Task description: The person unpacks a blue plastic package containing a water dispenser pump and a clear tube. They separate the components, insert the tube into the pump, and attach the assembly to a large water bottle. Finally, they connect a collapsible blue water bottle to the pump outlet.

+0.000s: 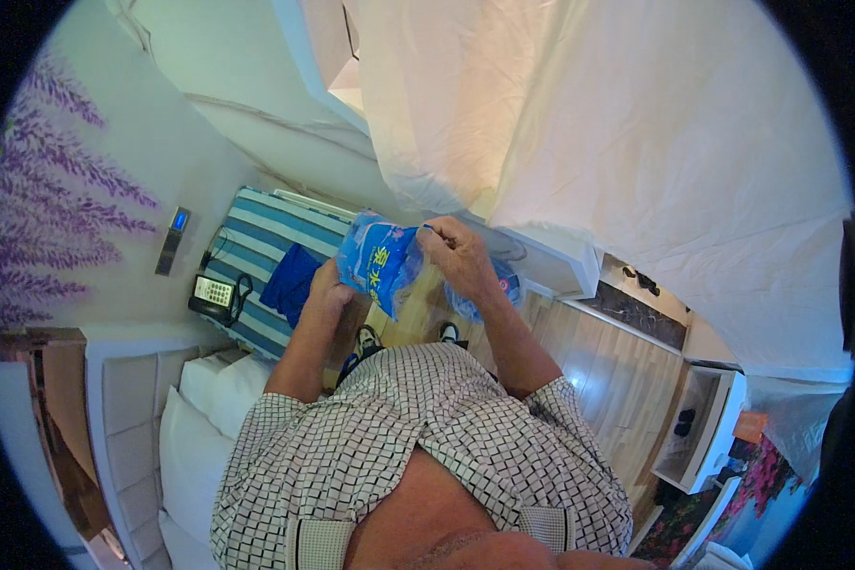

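Note:
In front of my body I hold a crumpled clear plastic package with a blue printed label (382, 258). My left hand (331, 285) is closed on its left side, with the fingers partly hidden behind it. On the upper right edge of the package, my right hand (458, 255) pinches the plastic between bent fingers. Below the right hand and forearm, a bluish clear plastic thing (484, 296) stands low near the floor; my arm partly covers it, and its kind is unclear.
To the left, a blue-and-white striped surface (256, 228) bears a desk telephone (216, 296) and a dark blue cloth or bag (294, 282). White pillows (199, 404) lie lower left. Pale curtains (636, 152) hang ahead and right. An open white drawer or box (701, 427) stands right, above the wooden floor (608, 375).

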A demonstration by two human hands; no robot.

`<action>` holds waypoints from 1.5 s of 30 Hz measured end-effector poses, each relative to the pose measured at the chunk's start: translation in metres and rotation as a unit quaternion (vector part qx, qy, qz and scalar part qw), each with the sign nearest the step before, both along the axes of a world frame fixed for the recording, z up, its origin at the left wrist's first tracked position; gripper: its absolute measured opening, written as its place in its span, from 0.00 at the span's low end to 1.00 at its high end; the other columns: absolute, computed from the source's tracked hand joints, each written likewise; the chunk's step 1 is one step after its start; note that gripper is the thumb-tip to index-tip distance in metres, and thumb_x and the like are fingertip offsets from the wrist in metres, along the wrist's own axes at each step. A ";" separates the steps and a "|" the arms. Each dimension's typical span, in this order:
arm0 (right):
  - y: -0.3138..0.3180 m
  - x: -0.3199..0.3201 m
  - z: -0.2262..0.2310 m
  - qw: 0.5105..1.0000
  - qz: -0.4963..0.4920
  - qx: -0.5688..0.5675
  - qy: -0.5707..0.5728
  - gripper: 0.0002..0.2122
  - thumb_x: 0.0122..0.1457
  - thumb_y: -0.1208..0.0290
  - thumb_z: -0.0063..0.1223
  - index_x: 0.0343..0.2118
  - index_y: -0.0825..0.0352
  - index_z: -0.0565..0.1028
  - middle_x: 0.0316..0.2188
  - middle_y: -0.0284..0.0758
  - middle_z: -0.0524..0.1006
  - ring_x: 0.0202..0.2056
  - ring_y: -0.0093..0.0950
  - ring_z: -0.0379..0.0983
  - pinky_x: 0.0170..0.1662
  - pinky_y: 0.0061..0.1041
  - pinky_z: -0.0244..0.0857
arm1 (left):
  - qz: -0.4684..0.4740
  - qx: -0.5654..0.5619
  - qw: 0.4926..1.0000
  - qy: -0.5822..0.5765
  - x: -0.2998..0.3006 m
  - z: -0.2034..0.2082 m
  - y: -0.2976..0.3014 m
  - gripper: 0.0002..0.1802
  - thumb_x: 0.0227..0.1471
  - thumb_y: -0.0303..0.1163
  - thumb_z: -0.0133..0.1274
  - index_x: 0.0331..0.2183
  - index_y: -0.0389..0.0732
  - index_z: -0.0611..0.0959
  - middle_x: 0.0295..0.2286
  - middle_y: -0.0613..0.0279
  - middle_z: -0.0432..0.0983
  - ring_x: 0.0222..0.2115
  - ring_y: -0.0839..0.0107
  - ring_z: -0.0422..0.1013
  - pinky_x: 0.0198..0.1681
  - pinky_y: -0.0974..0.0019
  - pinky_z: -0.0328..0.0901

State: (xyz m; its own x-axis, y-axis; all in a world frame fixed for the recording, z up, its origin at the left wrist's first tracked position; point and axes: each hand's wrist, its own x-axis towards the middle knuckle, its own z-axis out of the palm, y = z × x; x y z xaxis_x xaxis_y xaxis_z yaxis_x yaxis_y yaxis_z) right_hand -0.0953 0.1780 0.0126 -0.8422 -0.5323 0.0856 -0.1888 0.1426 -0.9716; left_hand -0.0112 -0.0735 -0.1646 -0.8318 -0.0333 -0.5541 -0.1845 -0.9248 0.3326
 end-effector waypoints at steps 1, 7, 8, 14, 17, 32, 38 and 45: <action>-0.007 0.001 0.003 1.000 -0.001 -0.006 -0.007 0.11 0.65 0.66 0.51 0.39 0.70 0.77 0.31 0.31 0.76 0.32 0.18 0.70 0.34 0.21 0.67 | 0.010 0.006 1.000 -0.005 0.005 -0.009 -0.006 0.14 0.60 0.28 0.49 0.44 0.32 0.80 0.43 0.51 0.79 0.42 0.62 0.76 0.46 0.59 0.72; -0.005 -0.002 0.003 0.999 -0.013 -0.011 -0.031 0.13 0.67 0.63 0.48 0.36 0.70 0.77 0.27 0.31 0.76 0.26 0.18 0.69 0.30 0.21 0.66 | -0.029 -0.094 0.991 -0.088 -0.003 0.031 0.032 0.14 0.62 0.30 0.45 0.45 0.34 0.80 0.43 0.50 0.79 0.40 0.60 0.77 0.47 0.54 0.73; -0.003 -0.003 0.003 0.999 -0.013 -0.010 -0.042 0.14 0.67 0.63 0.47 0.35 0.70 0.77 0.27 0.31 0.76 0.26 0.18 0.69 0.30 0.21 0.66 | -0.013 -0.014 0.994 -0.106 -0.006 0.041 0.038 0.14 0.63 0.30 0.45 0.45 0.35 0.80 0.43 0.50 0.79 0.41 0.60 0.77 0.48 0.54 0.73; 0.000 -0.006 0.009 0.982 0.050 -0.078 -0.165 0.14 0.65 0.64 0.50 0.34 0.71 0.78 0.27 0.31 0.77 0.24 0.20 0.70 0.27 0.21 0.66 | -0.114 -0.088 0.987 0.069 -0.021 0.052 0.057 0.10 0.59 0.33 0.50 0.39 0.41 0.81 0.37 0.60 0.79 0.37 0.66 0.75 0.43 0.63 0.71; -0.022 -0.001 0.019 0.977 0.082 -0.089 -0.178 0.13 0.65 0.65 0.50 0.35 0.71 0.78 0.26 0.31 0.77 0.24 0.19 0.71 0.28 0.21 0.68 | -0.178 -0.414 0.868 0.210 -0.020 0.006 0.035 0.06 0.56 0.33 0.52 0.34 0.42 0.80 0.30 0.66 0.76 0.30 0.70 0.71 0.34 0.64 0.68; -0.012 0.003 0.023 0.969 0.129 -0.153 -0.147 0.10 0.63 0.77 0.49 0.46 0.68 0.75 0.34 0.34 0.78 0.32 0.21 0.75 0.34 0.21 0.72 | -0.071 -0.466 0.841 0.265 -0.009 0.051 0.054 0.07 0.54 0.32 0.55 0.36 0.43 0.79 0.30 0.62 0.77 0.32 0.67 0.74 0.35 0.63 0.70; 0.027 -0.013 0.022 0.993 0.093 0.070 0.013 0.08 0.63 0.77 0.50 0.44 0.69 0.75 0.37 0.34 0.77 0.37 0.20 0.74 0.44 0.21 0.69 | 0.082 -0.118 0.988 0.049 0.007 0.069 -0.014 0.15 0.62 0.37 0.50 0.45 0.38 0.78 0.38 0.57 0.79 0.36 0.69 0.77 0.38 0.64 0.74; 0.020 0.002 0.031 0.999 -0.033 -0.018 0.031 0.09 0.61 0.78 0.53 0.44 0.69 0.75 0.39 0.33 0.78 0.40 0.21 0.73 0.45 0.22 0.68 | 0.070 -0.383 0.908 0.156 0.005 0.142 -0.001 0.08 0.62 0.33 0.52 0.38 0.39 0.79 0.30 0.70 0.75 0.28 0.82 0.69 0.32 0.74 0.68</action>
State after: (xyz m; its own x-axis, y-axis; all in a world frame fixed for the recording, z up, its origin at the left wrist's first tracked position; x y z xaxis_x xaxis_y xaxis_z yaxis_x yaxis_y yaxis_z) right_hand -0.0936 0.1981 0.0438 -0.8673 -0.4724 0.1571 -0.2412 0.1226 -0.9627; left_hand -0.0066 -0.0749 -0.0228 -0.9019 -0.4274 -0.0620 0.1311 -0.4077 0.9037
